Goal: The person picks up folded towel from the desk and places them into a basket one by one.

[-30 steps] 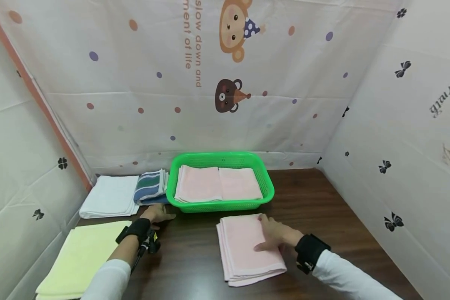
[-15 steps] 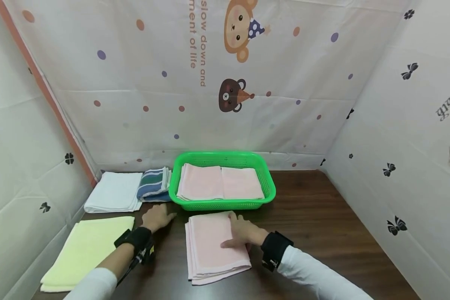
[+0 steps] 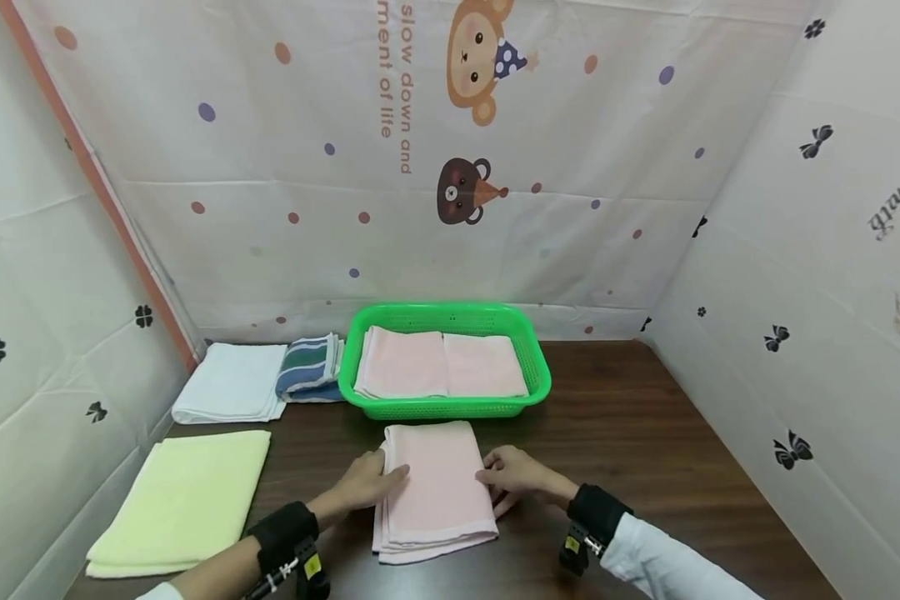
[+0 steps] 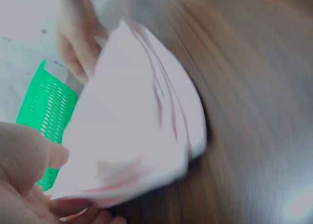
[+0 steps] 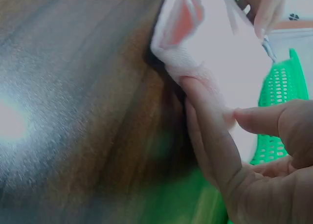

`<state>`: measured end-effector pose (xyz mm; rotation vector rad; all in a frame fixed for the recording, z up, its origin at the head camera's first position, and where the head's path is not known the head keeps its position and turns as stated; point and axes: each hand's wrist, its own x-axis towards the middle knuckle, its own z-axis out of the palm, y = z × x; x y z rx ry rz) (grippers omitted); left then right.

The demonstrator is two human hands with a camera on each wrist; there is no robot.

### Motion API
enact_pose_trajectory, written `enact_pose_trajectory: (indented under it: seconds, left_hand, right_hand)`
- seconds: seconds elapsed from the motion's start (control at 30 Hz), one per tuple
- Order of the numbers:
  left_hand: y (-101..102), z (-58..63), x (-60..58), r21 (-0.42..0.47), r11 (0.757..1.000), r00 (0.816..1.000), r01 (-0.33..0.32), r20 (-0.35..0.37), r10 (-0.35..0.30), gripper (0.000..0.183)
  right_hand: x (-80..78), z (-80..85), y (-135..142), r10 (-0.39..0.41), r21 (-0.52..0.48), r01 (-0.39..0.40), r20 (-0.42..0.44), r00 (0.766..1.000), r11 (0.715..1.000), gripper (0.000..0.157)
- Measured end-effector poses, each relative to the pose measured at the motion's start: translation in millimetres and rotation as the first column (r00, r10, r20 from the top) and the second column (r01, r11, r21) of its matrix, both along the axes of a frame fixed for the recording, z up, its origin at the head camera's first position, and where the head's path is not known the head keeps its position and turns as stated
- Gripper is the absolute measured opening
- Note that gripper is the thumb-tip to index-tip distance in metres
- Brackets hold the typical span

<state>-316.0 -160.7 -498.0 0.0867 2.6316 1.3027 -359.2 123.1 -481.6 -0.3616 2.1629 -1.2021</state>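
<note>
A folded pink towel (image 3: pixel 438 487) lies on the dark wooden table in front of the basket. My left hand (image 3: pixel 362 482) grips its left edge, thumb on top and fingers tucked beneath, as the left wrist view also shows. On the opposite side my right hand (image 3: pixel 521 472) pinches the right edge between thumb and fingers. Several layered folds of the towel (image 4: pixel 127 97) show along its near end in the left wrist view. Behind it, two stacks of folded pink towels (image 3: pixel 405 364) lie side by side in the green basket (image 3: pixel 442 408).
A folded yellow towel (image 3: pixel 183 500) lies at the left of the table. Farther back are a folded white towel (image 3: pixel 232 383) and a striped blue-green towel (image 3: pixel 307 367), the latter against the basket. Printed white curtains (image 3: pixel 270 133) enclose the table at the back and both sides.
The right hand slid the pink towel leftward, then shifted from its top to its right edge. My left hand came from near the striped towel to the pink towel's left edge.
</note>
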Motion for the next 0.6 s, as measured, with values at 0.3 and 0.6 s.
enact_pose_trajectory:
  seconds: [0.3,0.6]
  left_hand:
    - [-14.1,3.1,0.5,0.194,0.940,0.900,-0.281,0.393,0.188,0.036]
    - [-22.1,-3.0,-0.9,0.156,0.974,0.929,-0.162,0.356,0.097,0.028]
  right_hand:
    - [-5.8,-10.7,-14.1,-0.079,-0.011,0.078,-0.029,0.996,0.997,0.024]
    - [-8.9,-11.1,-26.6,-0.105,-0.038,0.107,0.047,0.993,0.994,0.025]
